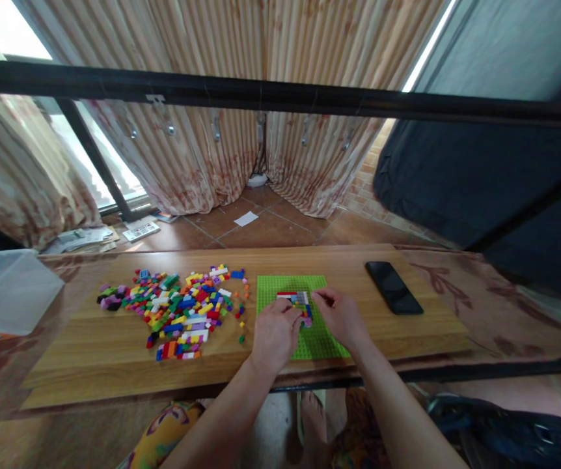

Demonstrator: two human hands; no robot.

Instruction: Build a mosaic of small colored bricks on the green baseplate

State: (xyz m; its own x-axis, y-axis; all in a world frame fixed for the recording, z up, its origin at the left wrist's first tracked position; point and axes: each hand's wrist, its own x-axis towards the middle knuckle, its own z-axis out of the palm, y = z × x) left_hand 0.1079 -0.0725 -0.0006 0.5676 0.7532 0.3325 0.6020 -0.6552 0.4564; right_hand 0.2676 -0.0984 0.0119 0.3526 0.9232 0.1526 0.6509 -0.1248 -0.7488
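Observation:
A green baseplate lies on the wooden board, with a small patch of coloured bricks built near its middle. My left hand rests on the plate just left of that patch, fingers curled and pressed at the patch's edge. My right hand sits on the plate to the right, fingertips pinched at the patch's top right corner. Whatever either hand holds is too small to make out. A heap of loose coloured bricks spreads across the board to the left of the plate.
A black phone lies on the wooden board to the right of the plate. A clear plastic bag sits at the far left. A black bar crosses overhead. Curtains and tiled floor lie beyond.

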